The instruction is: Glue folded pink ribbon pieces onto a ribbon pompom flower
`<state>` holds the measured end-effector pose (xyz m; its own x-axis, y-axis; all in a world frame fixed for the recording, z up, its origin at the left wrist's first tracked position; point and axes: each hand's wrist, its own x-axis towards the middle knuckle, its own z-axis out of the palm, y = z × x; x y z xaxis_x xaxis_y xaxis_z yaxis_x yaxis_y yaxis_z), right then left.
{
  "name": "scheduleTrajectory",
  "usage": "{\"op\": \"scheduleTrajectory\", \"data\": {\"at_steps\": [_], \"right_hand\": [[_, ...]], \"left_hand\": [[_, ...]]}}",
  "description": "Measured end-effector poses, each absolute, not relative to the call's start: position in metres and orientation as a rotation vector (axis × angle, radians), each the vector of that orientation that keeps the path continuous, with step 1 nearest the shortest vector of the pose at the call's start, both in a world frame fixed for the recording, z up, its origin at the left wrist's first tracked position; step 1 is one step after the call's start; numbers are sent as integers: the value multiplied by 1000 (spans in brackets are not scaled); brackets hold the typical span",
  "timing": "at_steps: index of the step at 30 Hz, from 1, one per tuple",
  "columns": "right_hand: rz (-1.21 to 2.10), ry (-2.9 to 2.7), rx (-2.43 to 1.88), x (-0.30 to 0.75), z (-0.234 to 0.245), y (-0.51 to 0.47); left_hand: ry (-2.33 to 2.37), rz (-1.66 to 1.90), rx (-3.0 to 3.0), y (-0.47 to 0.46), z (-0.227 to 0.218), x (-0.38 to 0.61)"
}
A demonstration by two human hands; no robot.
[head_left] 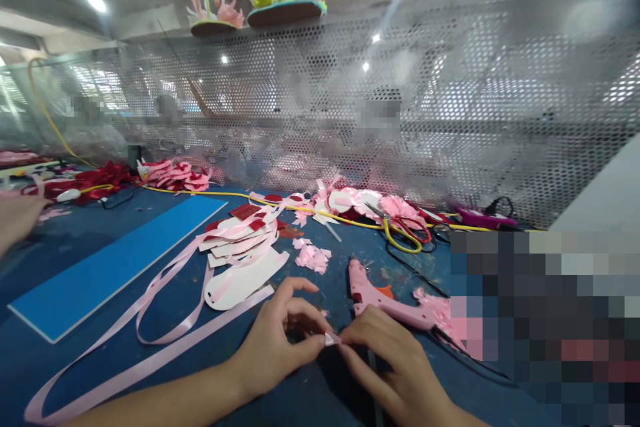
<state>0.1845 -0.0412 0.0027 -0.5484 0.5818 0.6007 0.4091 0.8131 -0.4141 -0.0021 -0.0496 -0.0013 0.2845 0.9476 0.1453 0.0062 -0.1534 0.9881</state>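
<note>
A small piece of pale pink ribbon is pinched between both hands, low in the middle of the head view. My left hand is closed on its left end with thumb and finger. On its right end, the fingertips of my right hand come together. Just beyond the right hand lies a pink glue gun on its side. A long pink ribbon loops across the table to the left, beside stacked white card pieces. Past my fingers sits a small heap of pink ribbon bits.
A blue board lies at the left. Yellow-handled scissors rest near a yellow cable. Pink and red petals are piled along a perforated metal partition. Another person's hand shows at the left edge. The right side is pixelated.
</note>
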Motion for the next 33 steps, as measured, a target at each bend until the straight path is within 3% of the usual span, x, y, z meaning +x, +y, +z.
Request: {"op": "scheduleTrajectory", "data": {"at_steps": [10, 33], "right_hand": [[226, -2268, -699, 184, -2, -43], [-278, -2235, -617, 178, -11, -48]], "left_hand": [[963, 1068, 1652, -51, -3, -1], [932, 1240, 2600, -64, -21, -1]]}}
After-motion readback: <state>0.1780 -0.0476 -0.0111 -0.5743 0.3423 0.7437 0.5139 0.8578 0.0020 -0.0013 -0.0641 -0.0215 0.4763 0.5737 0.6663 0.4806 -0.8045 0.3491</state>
